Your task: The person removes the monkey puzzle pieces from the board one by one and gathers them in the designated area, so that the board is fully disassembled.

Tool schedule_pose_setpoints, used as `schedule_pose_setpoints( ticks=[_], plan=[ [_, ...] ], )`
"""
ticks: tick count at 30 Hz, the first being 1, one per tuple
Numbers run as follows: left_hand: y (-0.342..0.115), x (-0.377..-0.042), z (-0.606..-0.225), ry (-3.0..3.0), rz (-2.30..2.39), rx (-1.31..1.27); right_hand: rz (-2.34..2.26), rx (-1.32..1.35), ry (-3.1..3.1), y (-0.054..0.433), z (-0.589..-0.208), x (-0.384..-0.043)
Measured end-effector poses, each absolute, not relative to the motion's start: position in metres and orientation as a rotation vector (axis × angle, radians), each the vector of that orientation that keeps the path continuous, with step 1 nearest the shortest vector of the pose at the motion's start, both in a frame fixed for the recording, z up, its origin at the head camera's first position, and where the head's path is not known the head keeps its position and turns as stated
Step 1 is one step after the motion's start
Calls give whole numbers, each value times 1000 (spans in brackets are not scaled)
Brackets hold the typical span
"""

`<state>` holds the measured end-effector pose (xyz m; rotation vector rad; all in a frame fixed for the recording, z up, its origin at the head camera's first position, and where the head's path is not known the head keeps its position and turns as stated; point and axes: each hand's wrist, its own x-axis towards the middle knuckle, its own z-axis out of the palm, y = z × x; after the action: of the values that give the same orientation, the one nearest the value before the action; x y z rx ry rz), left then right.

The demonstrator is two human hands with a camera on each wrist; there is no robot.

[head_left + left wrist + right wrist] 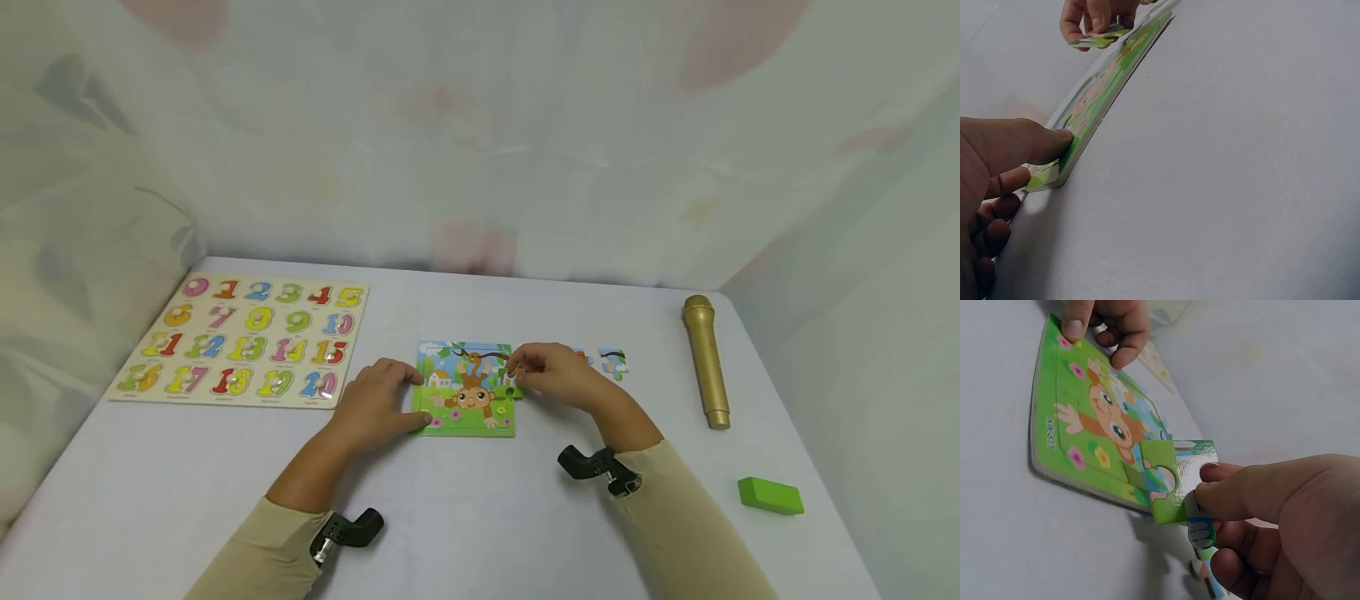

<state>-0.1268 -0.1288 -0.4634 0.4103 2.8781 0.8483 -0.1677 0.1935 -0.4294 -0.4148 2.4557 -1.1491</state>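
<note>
A small jigsaw puzzle board (457, 421) with a monkey picture lies flat at the middle of the table. My left hand (371, 406) rests at its left side, thumb on the board's top near the corner and index finger at the edge. The other left fingers bend loosely below, seen in the left wrist view. Between thumb and fingers my right hand (558, 377) pinches a green puzzle piece (1165, 511), held tilted over the board's right edge. The piece has a round notch on one side and a tab with a white fence on another.
Loose puzzle pieces (613, 361) lie right of the board, partly behind the right hand. At the left is a number board (225, 397). A gold microphone (707, 362) and a green block (770, 496) lie at the right. Cloth (480, 150) hangs behind the table.
</note>
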Motion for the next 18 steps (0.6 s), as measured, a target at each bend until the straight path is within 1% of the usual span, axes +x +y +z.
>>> schedule_pose_setpoints(
  ticks=[10,18],
  plan=[
    [-127,-127,-464,2875,834,401,-1118,-409,2517,217,-435,-159],
    [-128,-127,-463,2881,827,399,-1075,-416,2561,227,-440,-155]
  ],
)
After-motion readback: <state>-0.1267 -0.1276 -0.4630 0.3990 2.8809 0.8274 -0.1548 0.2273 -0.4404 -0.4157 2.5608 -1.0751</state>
